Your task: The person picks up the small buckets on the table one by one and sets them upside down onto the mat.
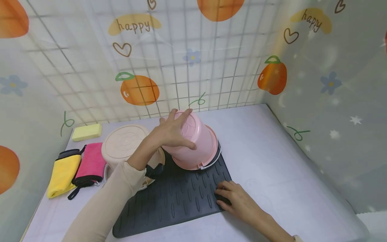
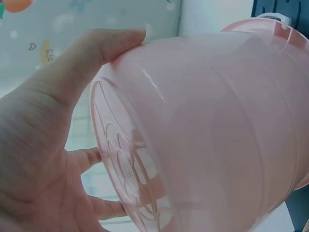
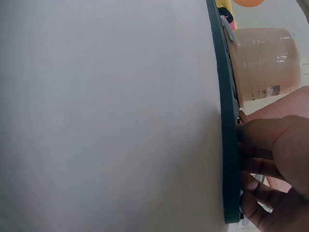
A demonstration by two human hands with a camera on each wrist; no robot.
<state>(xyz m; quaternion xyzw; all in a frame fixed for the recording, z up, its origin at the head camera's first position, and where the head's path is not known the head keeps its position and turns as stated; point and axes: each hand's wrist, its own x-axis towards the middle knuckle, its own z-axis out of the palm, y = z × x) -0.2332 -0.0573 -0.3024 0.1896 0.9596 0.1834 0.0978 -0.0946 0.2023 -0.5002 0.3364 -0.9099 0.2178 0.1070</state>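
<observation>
My left hand (image 1: 173, 132) holds a pink bucket (image 1: 201, 144) by its base, thumb on one side and fingers spread over the other. The bucket is upside down and leans, its rim low over the dark ribbed mat (image 1: 181, 201) and its white handle hanging by the rim. In the left wrist view, the thumb lies on the bucket's pink wall (image 2: 207, 121) and fingertips meet the base edge. With bent fingers, my right hand (image 1: 239, 201) rests on the mat's near right corner. Its fingertips touch the mat (image 3: 229, 145) in the right wrist view.
A beige bucket (image 1: 124, 143) stands upside down on the mat's left part, partly behind my left forearm. Left of it lie a yellow cloth (image 1: 64, 174), a pink cloth (image 1: 90, 161) and a pale yellow sponge (image 1: 86, 132). A printed curtain (image 1: 169, 40) borders the table.
</observation>
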